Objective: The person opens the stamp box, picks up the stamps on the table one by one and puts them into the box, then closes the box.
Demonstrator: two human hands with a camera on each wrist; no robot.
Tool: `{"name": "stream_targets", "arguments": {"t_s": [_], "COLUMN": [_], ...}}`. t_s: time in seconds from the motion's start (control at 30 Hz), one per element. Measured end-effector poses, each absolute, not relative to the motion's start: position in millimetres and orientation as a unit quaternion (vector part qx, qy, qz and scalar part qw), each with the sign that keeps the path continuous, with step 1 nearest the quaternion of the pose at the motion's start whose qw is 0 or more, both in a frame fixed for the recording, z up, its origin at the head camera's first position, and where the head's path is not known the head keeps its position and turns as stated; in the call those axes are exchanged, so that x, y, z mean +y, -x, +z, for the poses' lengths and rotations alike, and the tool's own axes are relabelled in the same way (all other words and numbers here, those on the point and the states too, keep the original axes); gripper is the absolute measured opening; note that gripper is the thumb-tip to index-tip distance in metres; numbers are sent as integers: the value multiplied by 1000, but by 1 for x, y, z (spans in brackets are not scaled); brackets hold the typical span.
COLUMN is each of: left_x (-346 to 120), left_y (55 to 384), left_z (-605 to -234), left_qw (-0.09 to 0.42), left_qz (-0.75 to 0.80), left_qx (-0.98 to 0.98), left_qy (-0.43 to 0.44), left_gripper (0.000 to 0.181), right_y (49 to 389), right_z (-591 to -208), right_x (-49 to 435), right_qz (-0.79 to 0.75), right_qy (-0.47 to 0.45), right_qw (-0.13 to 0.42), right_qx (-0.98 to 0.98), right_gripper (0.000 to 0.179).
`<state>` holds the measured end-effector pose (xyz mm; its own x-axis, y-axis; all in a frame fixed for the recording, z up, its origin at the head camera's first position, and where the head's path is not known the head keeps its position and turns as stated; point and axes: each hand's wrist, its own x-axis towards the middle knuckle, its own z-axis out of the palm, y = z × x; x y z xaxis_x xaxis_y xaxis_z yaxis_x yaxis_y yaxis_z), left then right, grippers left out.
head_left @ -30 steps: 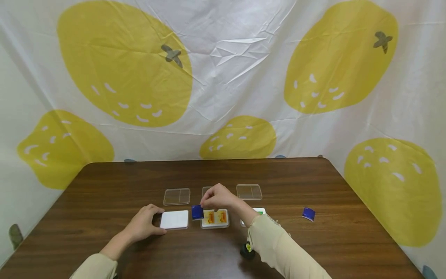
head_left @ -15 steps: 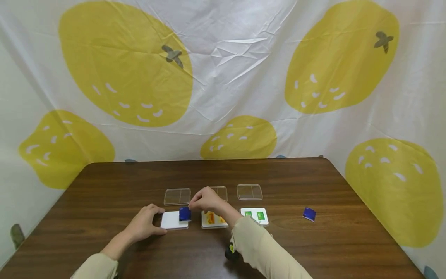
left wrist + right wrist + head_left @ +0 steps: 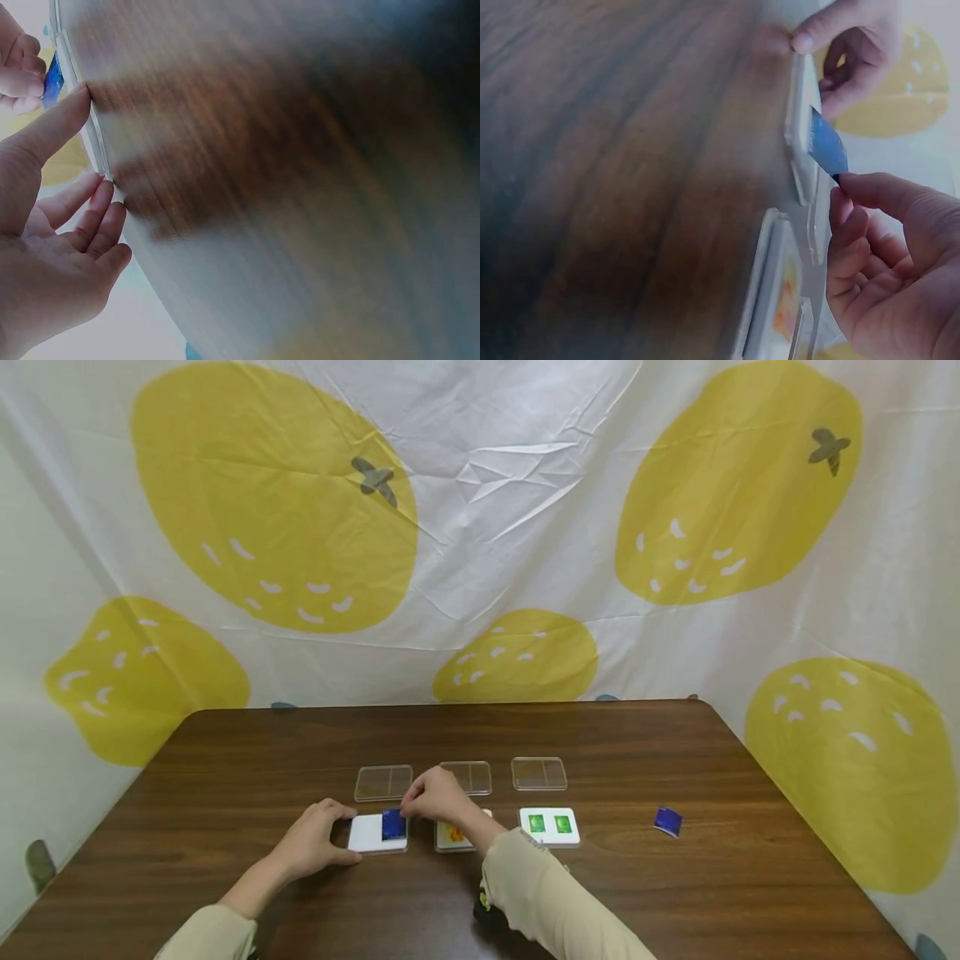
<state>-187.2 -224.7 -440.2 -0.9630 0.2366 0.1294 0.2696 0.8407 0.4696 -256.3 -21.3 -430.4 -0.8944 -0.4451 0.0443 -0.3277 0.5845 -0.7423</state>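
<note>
My left hand (image 3: pixel 317 841) holds the left end of a flat clear case with a white top (image 3: pixel 365 835), thumb at its near corner and fingers at the far one. My right hand (image 3: pixel 444 796) pinches a thin blue square (image 3: pixel 393 825) by its edge, between thumb and fingertips. The square overlaps the right half of the white top in the head view. From the right wrist view, the blue square (image 3: pixel 828 145) is tilted and slightly bent, its lower edge right at the white surface. Just right of this case, a similar case with orange pictures (image 3: pixel 454 835) is partly covered by my right forearm.
A third case with two green pictures (image 3: pixel 549 827) lies further right. Another blue square (image 3: pixel 667 822) lies alone on the brown table (image 3: pixel 750 877). Behind the cases are three clear lids, including a left lid (image 3: pixel 383 783) and a right lid (image 3: pixel 539 773). A lemon-print cloth hangs behind.
My right hand has moved left with the blue square, from beside the orange-picture case to over the white top, and lowered it. The left hand stays in place.
</note>
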Motion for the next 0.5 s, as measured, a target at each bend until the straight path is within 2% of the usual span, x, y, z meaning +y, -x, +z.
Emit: {"name": "stream_targets", "arguments": {"t_s": [0.17, 0.5], "left_x": [-225, -225], "left_y": [187, 187], "left_z": [-441, -440], "left_qw": [34, 40], "left_qz": [-252, -259], "left_qx": [-958, -955], "left_qy": [133, 138], "left_gripper": [59, 58], "right_y": [253, 247], "right_z": [-433, -433], "right_x": [-25, -32], "right_qz": [-345, -279], "right_qy": [241, 237], "right_qw": [22, -7], "right_qx": [907, 931], "right_gripper": [3, 1]}}
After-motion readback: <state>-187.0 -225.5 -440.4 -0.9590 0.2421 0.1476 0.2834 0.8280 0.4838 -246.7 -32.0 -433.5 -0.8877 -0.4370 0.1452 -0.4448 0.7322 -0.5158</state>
